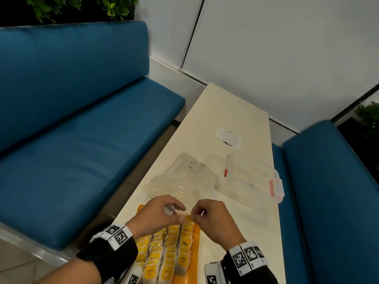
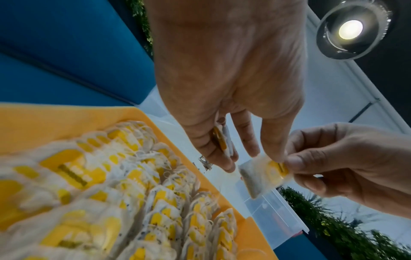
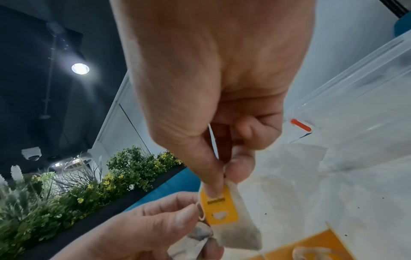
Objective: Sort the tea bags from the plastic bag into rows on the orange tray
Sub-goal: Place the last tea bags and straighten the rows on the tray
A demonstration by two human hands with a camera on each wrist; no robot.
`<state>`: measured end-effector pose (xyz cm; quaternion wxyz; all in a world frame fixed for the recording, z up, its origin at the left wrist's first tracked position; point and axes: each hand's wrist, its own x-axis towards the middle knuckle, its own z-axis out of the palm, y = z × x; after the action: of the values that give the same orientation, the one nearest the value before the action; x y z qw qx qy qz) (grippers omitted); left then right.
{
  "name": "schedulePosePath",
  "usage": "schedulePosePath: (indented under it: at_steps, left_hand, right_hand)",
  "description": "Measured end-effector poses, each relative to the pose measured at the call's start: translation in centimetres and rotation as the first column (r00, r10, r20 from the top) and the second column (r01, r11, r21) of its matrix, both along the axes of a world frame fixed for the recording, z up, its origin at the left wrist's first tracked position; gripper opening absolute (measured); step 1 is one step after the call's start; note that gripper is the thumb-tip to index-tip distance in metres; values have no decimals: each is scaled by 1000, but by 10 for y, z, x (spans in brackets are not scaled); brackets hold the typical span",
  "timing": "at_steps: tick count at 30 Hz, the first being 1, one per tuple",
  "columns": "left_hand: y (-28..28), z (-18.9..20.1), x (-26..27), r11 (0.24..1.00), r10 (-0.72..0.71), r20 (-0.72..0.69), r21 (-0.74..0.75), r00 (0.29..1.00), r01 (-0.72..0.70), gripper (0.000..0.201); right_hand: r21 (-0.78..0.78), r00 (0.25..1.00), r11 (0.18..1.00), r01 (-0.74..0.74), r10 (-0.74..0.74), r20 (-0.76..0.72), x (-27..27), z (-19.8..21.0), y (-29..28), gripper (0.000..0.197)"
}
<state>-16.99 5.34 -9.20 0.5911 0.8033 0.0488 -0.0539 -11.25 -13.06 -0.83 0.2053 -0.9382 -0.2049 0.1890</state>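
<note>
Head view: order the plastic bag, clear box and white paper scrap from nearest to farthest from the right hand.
1. Plastic bag: just beyond the right hand, slightly to its left.
2. Clear box: farther out, on the right, near the table edge.
3. White paper scrap: farthest, past both, mid-table.

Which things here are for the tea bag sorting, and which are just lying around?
For the job:
- tea bag pinched by right hand and left hand
- orange tray with rows of tea bags
- plastic bag

Just lying about:
- clear box with red clips
- white wrapper
- blue benches
- plants
</note>
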Motion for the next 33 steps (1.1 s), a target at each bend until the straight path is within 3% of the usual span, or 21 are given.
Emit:
schedulePosePath:
  at_steps: [5,12,19,23,29,33]
  left_hand:
    - [11,-12,-1,986,76,-94,-141,993,-89,22]
    - [11,-11,-1,936,95,-176,-319,980,-148,38]
    - [12,-5,-1,925,104,-199,-342,974,-168,55]
    - [13,-5,-4,930,100,-194,-330,976,-161,55]
    - [15,-6,-8,937,100,-194,-311,976,-158,56]
    - [16,-7,-8,925,102,-207,-341,973,-169,55]
  right_hand:
    - [-146,992,982,-117,109,-58,-13,-9,-7,15]
    - [-281,927,903,-326,247,-281,-36,-24,-15,18]
    - [-364,842,817,-447,248,-479,-44,-25,-4,16]
    - [-432,848,776,-460,240,-472,-49,-35,5,14]
    - [-497,914,790,-360,193,-356,-61,-42,14,14]
    - [-487,948,834,-261,127,-292,-67,-50,16,24]
